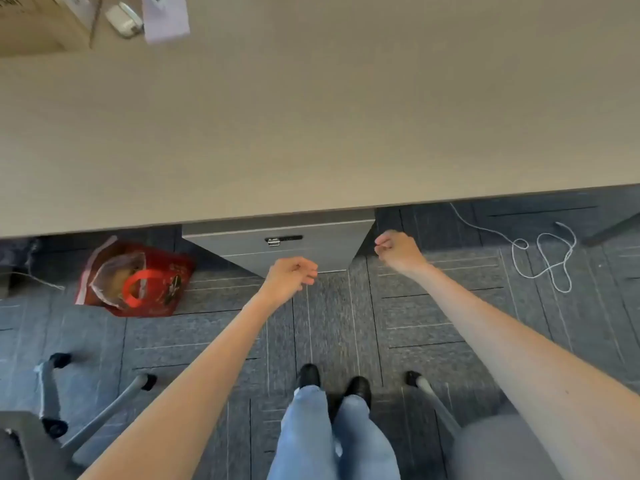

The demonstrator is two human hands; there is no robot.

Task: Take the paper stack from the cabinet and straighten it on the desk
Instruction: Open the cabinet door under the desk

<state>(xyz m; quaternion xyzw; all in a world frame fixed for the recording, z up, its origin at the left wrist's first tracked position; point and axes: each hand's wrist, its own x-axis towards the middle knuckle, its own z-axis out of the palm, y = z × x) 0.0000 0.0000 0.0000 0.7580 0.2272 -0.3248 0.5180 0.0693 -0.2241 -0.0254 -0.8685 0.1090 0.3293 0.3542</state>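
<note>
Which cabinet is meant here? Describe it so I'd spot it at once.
Start at the wide beige desk. Under its front edge stands a grey metal drawer cabinet, just beyond both hands. Unlike the red shopping bag beside it, it has a small silver lock.

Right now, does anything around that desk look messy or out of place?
Two things on the floor. A red bag lies slumped beside the grey cabinet under the desk, its mouth gaping. To the right, a pale cord sprawls in loose loops across the carpet, where feet could catch it.

I observe a beige desk [311, 126] bearing a cardboard box [38, 22], a white device [123, 19] and a pale paper [165, 17] at its far-left corner.
</note>
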